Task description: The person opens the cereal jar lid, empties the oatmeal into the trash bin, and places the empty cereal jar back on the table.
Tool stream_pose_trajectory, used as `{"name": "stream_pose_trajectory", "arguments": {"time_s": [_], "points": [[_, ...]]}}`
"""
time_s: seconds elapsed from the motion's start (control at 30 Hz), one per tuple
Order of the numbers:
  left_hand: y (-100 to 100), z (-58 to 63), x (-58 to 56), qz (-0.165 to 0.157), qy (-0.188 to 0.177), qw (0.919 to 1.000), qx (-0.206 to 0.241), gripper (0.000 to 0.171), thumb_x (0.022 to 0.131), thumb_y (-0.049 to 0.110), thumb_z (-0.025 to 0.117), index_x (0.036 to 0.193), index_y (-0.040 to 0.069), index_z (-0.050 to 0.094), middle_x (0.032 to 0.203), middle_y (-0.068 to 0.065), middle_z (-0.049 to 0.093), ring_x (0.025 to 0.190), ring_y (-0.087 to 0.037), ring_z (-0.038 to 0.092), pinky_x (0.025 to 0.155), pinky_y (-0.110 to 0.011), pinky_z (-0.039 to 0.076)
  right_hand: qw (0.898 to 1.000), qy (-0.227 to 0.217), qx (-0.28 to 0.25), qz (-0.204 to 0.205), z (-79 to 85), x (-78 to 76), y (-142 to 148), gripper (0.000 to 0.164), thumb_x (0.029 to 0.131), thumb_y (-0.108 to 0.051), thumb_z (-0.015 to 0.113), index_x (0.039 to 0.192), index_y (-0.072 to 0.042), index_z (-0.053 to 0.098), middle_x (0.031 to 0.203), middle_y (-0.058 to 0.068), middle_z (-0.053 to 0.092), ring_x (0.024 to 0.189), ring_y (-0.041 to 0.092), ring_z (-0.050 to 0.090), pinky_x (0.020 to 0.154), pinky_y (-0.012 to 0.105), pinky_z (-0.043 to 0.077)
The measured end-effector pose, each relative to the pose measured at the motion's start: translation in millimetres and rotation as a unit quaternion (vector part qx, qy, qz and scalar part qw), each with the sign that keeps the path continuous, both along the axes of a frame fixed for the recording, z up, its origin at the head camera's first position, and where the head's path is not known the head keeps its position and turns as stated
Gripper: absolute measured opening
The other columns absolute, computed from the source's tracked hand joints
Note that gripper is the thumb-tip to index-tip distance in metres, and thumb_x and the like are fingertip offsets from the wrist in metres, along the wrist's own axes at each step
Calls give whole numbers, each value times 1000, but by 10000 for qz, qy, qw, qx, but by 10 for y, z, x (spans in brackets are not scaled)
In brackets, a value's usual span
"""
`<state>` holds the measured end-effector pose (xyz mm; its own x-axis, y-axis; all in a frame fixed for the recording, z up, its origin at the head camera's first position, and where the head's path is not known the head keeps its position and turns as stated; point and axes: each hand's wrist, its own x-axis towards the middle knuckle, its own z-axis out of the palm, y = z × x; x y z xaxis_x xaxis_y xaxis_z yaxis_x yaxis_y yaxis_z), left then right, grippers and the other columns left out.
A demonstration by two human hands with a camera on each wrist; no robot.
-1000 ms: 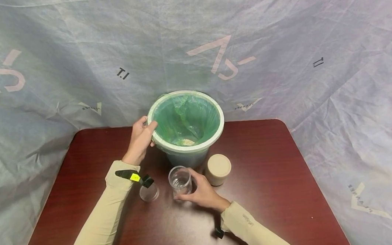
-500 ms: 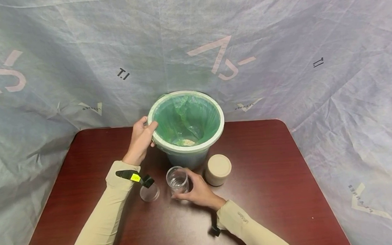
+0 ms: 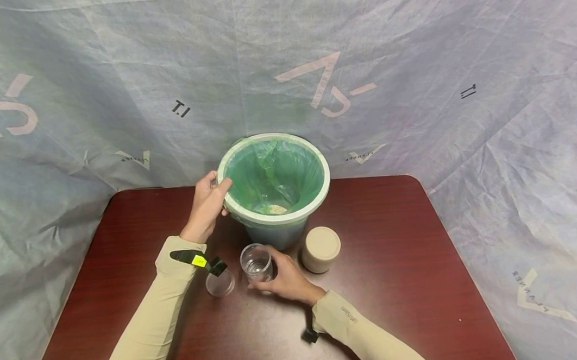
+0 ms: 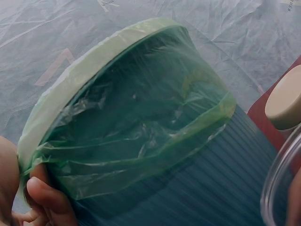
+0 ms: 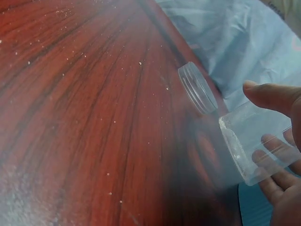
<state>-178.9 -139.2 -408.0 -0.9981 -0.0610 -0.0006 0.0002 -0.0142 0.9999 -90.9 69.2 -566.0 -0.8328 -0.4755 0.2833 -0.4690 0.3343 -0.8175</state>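
My left hand (image 3: 207,203) grips the left rim of a wastebasket (image 3: 271,232), thumb over the rim and fingers curled under it. A thin green bin bag (image 4: 141,146) lines the basket and folds over its outside. My right hand (image 3: 290,280) holds a clear plastic jar (image 3: 256,262), upright and without a lid, in front of the basket. Fingers wrap its far side and the thumb its near side; the right wrist view shows its base (image 5: 237,155) close over the tabletop. Left of the jar lies a clear round screw lid (image 3: 220,284).
A jar with a beige lid (image 3: 322,243) stands right of the basket on the dark red wooden table (image 3: 397,283). Pale grains (image 3: 276,209) lie at the bottom of the bag. Small white crumbs dot the tabletop in the right wrist view. Grey fabric (image 3: 243,57) hangs behind.
My right hand has carried the clear jar a little to the left, closer to the lid. The left hand, wastebasket and beige-lidded jar have stayed put.
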Motion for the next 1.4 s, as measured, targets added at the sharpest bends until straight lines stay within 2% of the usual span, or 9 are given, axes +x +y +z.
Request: {"name": "stream_pose_trajectory", "arguments": {"time_s": [0.37, 0.83, 1.2, 1.4], "points": [[-5, -3, 5, -26, 10, 10000, -1, 13, 100, 11, 56, 109, 1, 57, 62, 5, 53, 47, -6, 46, 42, -19, 36, 9999, -120, 9, 72, -55, -74, -48, 83, 75, -24, 100, 146, -17, 58, 129, 2, 72, 122, 20, 69, 106, 39, 53], [-1, 13, 5, -22, -23, 10000, -36, 19, 101, 11, 55, 113, -4, 57, 62, 5, 53, 47, -6, 46, 42, -20, 36, 9998, -153, 102, 77, -104, -104, -98, 86, 74, -23, 100, 147, -13, 56, 130, 4, 71, 123, 19, 68, 108, 37, 52], [2, 11, -2, -11, -15, 10000, -28, 19, 101, 10, 55, 113, -4, 56, 64, 4, 54, 47, -6, 46, 41, -21, 36, 9999, -45, 127, 100, -138, -139, -99, 87, 74, -23, 100, 147, -11, 55, 130, 6, 71, 122, 21, 68, 108, 36, 52], [2, 10, -1, -13, -3, 10000, -96, 17, 101, 11, 55, 111, -3, 56, 62, 5, 52, 47, -7, 46, 41, -21, 37, 9998, -133, 136, 97, -152, -136, -98, 89, 73, -24, 101, 148, -12, 54, 131, 5, 70, 123, 19, 67, 109, 35, 52]]}}
